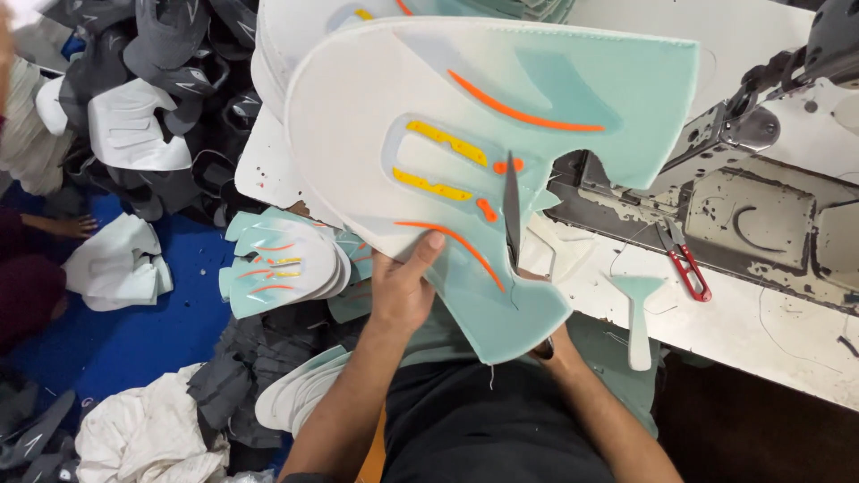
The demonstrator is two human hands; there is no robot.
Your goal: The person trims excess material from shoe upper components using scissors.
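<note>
The left hand [403,291] pinches a big white and mint shoe upper panel [483,170] with orange and yellow stripes; right hand [541,344], mostly hidden under the panel, grips dark scissors [512,210] poking through its cutout.

Head view, steeply down, close

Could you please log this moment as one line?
left hand: holds mint shoe panel | right hand: scissors, mostly hidden | red snips on table

A worn white sewing table [769,335] is seen at right; red-handled thread snips [684,261] and a mint fabric offcut [638,309] are laid on it.
</note>
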